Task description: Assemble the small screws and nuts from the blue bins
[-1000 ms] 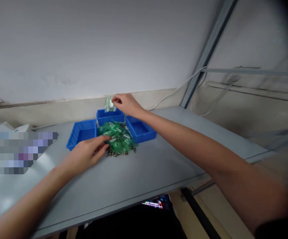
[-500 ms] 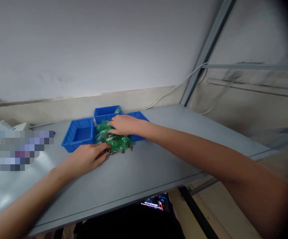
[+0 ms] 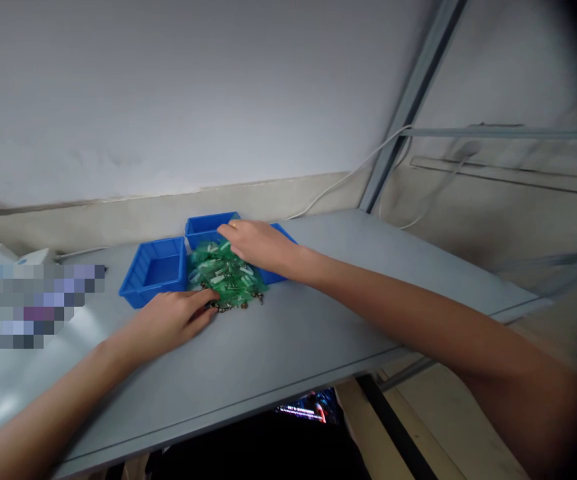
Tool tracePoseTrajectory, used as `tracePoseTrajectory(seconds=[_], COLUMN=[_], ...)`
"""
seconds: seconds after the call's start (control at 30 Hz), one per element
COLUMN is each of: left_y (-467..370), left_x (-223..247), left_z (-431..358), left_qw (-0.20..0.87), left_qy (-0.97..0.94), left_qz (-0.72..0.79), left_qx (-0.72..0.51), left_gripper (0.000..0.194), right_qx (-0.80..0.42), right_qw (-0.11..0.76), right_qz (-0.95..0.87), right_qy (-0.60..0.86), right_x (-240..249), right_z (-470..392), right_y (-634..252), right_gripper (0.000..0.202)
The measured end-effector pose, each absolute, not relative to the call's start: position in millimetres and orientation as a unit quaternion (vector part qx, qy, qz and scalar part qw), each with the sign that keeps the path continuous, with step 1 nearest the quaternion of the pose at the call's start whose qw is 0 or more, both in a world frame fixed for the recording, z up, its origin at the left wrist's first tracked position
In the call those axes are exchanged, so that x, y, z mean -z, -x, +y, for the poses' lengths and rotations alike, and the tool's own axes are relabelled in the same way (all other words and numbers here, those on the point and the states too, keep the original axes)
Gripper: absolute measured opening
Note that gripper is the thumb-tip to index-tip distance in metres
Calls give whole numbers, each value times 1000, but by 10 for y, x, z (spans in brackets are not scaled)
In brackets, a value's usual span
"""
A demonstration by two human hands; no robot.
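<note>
A pile of green plastic packets with small metal parts (image 3: 226,277) lies on the grey table between blue bins. My left hand (image 3: 176,319) rests at the pile's lower left edge, its fingers apart and the fingertips touching it. Over the pile's upper right is my right hand (image 3: 258,247), fingers closed together near the back bin's front; a small yellowish thing shows at its fingertips, too small to name. The left blue bin (image 3: 133,283) has nothing visible inside. Behind the pile stands the back blue bin (image 3: 201,233). My right hand and forearm partly hide the right blue bin (image 3: 286,233).
A white cable (image 3: 328,195) runs along the wall to a metal frame post (image 3: 393,140) at the table's back right. White objects (image 3: 33,259) and a blurred-out patch are at the left. Below the table's front edge a lit screen (image 3: 311,407) shows.
My right hand has lifted from the packets and moved slightly up and right, toward the back bin. My left hand stays at the pile's edge. The view has shifted slightly.
</note>
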State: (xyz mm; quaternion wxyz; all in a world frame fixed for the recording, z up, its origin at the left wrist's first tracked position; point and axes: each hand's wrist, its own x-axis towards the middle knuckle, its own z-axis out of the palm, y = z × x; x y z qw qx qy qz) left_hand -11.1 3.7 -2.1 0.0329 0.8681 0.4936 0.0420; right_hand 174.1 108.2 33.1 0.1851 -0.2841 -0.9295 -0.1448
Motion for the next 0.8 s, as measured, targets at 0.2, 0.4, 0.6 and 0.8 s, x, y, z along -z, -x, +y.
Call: tracePoseTrajectory(seconds=[0.2,0.4,0.6,0.8], left_y=[83,84,112,98], left_x=[-38,-52,-43,-78], left_z=[16,29,25,-13], left_qw=[101,134,80,60], left_qy=[-849,-822,-840,-840], left_qz=[511,531,502,494], left_qx=[-95,-153,-188,-217], left_gripper=[28,37,35,32], right_qx=[-29,-161,-208,-241], right_qw=[328,347,334,233], right_qz=[-917,-901,-897,-923], right_qy=[225,203,200,189], right_x=[-311,-44,-15,-57], right_z=[795,596,569,600], right_y=[-1937,-1895,-1910,-1944], right_gripper=[23,15,13,22])
